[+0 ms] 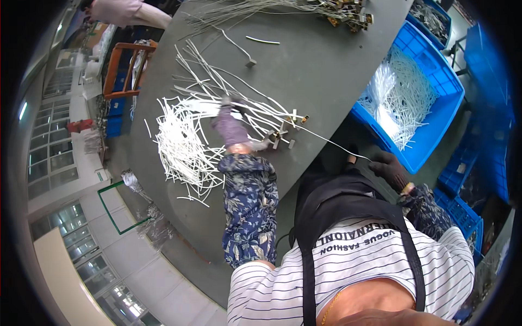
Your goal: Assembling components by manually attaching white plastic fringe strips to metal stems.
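Observation:
My left hand (232,117), in a dark glove with a purple cuff, is over a bundle of thin pale wires (255,103) on the grey table (315,70). It is smeared by motion, so its fingers do not show clearly. Small metal and brown end pieces (280,136) sit at the wires' near right ends. Beside the bundle, on the left, lies a pile of short thin white tubes (182,149). Past the table edge my right hand (391,171), in a dark glove, is closed on the end of one white wire (337,145), which stretches back to the bundle.
A blue crate (435,138) with many thin white strands stands to the right. More wires with end pieces (348,16) lie at the table's far edge, and a single wire (236,44) lies nearer. Another person's sleeve (117,12) shows at far left, near an orange frame (111,70).

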### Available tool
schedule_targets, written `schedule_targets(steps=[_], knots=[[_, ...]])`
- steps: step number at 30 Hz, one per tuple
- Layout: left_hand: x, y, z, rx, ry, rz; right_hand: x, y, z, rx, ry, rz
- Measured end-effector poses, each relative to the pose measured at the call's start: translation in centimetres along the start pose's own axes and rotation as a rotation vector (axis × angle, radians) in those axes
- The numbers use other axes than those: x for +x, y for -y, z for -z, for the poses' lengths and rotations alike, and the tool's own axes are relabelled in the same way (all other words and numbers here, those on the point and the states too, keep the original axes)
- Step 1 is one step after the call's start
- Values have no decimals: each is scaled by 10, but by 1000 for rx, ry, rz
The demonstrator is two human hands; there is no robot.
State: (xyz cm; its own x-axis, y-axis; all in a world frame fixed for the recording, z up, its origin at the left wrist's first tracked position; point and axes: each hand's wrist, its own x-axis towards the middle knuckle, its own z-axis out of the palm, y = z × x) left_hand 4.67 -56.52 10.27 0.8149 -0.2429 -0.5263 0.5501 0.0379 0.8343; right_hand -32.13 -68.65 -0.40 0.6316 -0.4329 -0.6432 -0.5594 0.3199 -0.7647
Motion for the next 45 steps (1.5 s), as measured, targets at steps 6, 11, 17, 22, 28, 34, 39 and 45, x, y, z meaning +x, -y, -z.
schedule_targets(steps=[6,11,17,22,28,34,39,45], knots=[[-25,94,14,141,186,27,77,134,-106,11,111,253],[26,30,77,638,161,58,92,182,-131,-441,428,512],[48,22,111,318,98,114,223,255,-191,-871,-207,996],[56,18,65,104,36,60,285,251,-186,-1116,-46,866],[58,41,1,-249,289,193,156,208,-141,-325,212,777],[89,70,-33,-331,284,142,26,102,-46,-325,113,747],[121,36,-19,-296,339,13,-23,-29,27,-3,-135,-121],[101,-26,-19,-299,190,-156,-50,-51,33,-73,-196,-78]])
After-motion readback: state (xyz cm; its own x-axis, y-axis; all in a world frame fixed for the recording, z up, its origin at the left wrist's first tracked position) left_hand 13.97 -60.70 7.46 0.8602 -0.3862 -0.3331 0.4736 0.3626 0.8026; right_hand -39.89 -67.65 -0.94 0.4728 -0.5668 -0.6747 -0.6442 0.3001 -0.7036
